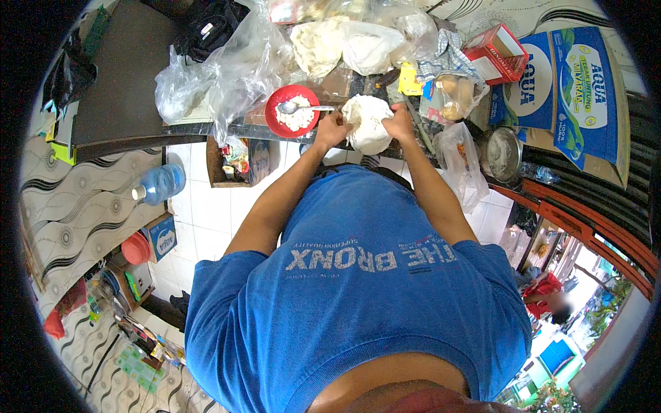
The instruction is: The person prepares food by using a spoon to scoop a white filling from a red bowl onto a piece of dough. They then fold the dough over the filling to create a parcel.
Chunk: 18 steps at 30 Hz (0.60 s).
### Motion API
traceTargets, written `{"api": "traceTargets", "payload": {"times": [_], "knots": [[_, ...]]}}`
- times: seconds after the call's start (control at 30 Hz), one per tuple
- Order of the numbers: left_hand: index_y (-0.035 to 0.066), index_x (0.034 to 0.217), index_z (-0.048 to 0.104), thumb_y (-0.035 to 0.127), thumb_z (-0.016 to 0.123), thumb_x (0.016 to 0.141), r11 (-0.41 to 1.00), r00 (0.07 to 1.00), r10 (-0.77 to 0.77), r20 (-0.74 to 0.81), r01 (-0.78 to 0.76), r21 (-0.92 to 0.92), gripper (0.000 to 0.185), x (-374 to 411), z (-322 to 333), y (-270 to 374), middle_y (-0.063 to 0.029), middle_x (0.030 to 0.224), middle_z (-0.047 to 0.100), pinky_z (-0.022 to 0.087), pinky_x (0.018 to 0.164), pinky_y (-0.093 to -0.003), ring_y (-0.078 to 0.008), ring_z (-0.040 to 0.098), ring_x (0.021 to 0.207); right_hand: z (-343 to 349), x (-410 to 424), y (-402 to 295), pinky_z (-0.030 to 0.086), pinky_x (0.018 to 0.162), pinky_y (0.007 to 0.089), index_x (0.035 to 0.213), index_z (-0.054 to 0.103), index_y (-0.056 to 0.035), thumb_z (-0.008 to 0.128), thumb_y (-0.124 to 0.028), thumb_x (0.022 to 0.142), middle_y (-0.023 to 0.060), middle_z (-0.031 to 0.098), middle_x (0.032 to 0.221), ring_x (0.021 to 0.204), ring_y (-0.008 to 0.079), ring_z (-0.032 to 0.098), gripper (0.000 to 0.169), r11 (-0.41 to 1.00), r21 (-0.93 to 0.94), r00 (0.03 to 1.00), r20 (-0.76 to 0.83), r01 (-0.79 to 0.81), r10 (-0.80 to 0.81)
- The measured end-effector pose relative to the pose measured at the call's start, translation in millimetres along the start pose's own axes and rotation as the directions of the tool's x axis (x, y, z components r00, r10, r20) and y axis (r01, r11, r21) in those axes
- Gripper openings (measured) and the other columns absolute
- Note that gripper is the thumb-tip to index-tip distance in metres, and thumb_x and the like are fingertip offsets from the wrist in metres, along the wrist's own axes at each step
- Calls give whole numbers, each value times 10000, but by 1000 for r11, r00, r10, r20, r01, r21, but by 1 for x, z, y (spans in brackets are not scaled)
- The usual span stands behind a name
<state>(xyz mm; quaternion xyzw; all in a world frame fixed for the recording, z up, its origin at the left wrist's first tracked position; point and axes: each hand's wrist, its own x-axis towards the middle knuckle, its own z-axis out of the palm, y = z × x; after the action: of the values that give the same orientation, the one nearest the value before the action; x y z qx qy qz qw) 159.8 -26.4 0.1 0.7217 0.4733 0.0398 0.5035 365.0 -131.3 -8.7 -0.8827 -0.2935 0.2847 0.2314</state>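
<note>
Both hands are at a pale, whitish, rounded piece that looks like dough (368,124), close to the counter's front edge. My left hand (333,129) pinches its left rim with curled fingers. At its right rim, my right hand (398,123) has thumb and fingers closed on the edge. Just left of my left hand stands a red bowl (270,114) with white crumbly food (298,120) in it. A metal spoon (289,107) lies across the bowl, its handle reaching towards my left hand. Parts of the fingers are hidden behind the pale piece.
Clear plastic bags (373,49) with pale contents lie at the back of the counter. On the right are a bag of round brownish items (454,95), a checked cloth (445,57), a red box (496,57) and a metal bowl (501,154). A person (545,297) is outside, lower right.
</note>
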Motion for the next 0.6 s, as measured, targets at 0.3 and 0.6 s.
{"api": "traceTargets", "payload": {"times": [0.3,0.6], "knots": [[15,846,701,267,694,719,992,994,100,-46,-103,-66,282,1,15,4,-170,738,686,529,665,-384,-281,680,670,-11,-12,11,503,773,448,912,684,-42,680,-317,756,198,685,897,868,375,654,315,998,-67,1000,-1,1,-1],[-8,826,684,244,708,698,989,990,138,-18,-137,54,283,6,22,37,-180,730,678,520,639,-383,-283,663,643,-13,-22,14,505,695,389,924,689,-69,690,-289,785,134,697,792,732,274,671,260,990,118,995,-62,83,-76]]}}
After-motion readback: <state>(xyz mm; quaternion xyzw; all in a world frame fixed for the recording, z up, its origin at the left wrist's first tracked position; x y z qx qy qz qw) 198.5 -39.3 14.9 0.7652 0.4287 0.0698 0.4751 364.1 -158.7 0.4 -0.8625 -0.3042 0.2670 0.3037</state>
